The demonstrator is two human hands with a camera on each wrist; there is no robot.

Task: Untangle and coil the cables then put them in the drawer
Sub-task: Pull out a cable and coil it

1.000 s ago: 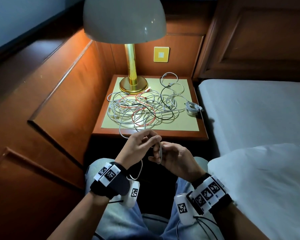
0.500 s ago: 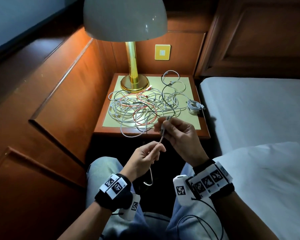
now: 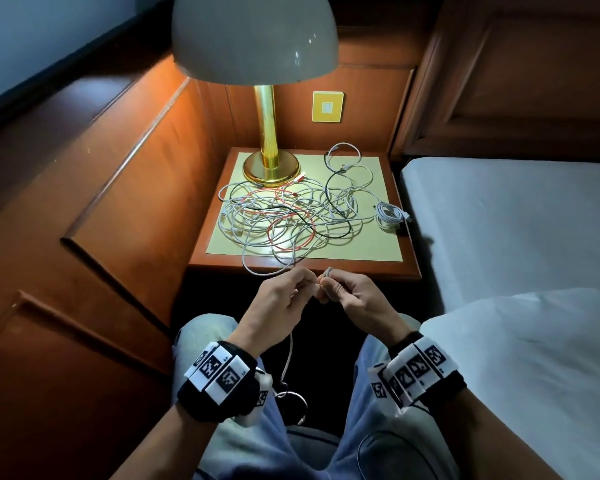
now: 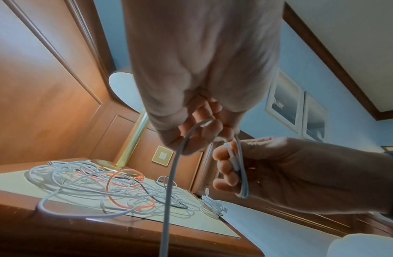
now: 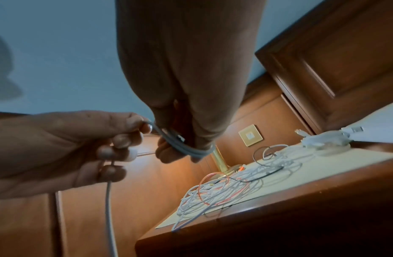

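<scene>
Both hands work just in front of the near edge of the tabletop (image 3: 409,270). The right hand (image 3: 357,299) has its fingers (image 5: 169,153) curled round a few small turns of a grey cable (image 5: 191,151), while the left hand (image 3: 278,303) pinches the same cable and feeds it across; the free length hangs down past the left wrist toward the lap. The tangle of cables (image 3: 291,216), white, red and black, lies in the middle of the tabletop, near the lamp (image 3: 269,166), and one coiled white cable (image 3: 390,216) sits apart at the right edge. No drawer is visible.

The likely trouble is the dangling length: it may twist or kink as it feeds in, giving uneven turns. The small coil could also spring loose if the right hand's hold eases. One white loop of the tangle overhangs the near edge and could snag and drag the pile off.
</scene>
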